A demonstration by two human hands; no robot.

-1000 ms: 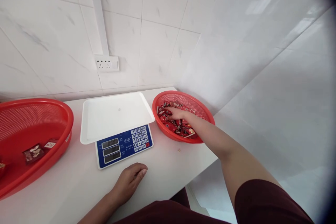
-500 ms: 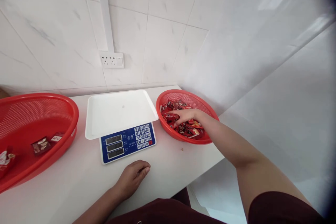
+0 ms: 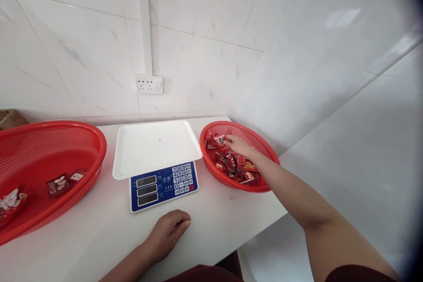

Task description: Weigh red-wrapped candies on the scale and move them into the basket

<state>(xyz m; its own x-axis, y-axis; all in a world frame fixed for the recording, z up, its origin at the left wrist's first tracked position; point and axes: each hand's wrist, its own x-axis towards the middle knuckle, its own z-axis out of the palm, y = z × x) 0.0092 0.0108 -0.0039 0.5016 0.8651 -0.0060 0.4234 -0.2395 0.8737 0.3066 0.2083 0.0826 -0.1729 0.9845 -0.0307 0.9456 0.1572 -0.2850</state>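
Observation:
My right hand (image 3: pixel 237 144) reaches into the small red basket (image 3: pixel 264 185) at the right and pinches a red snack packet (image 3: pixel 219 141) among several red packets (image 3: pixel 236 165) lying there. My left hand (image 3: pixel 167 233) rests on the white table (image 3: pixel 205 220) just in front of the scale, its fingers loosely curled and holding nothing. The blue electronic scale (image 3: pixel 163 183) has an empty white tray (image 3: pixel 155 147) on top and stands between the two baskets.
A large red basket (image 3: pixel 92 158) stands at the left with a few packets (image 3: pixel 59 183) in it. A wall socket (image 3: pixel 149 83) sits on the tiled wall behind. A small crumb (image 3: pixel 231 198) lies near the table's right edge, which drops off beyond the small basket.
My right hand moved a little further back in the small basket and closed its fingers on a red packet. The left hand has stayed put.

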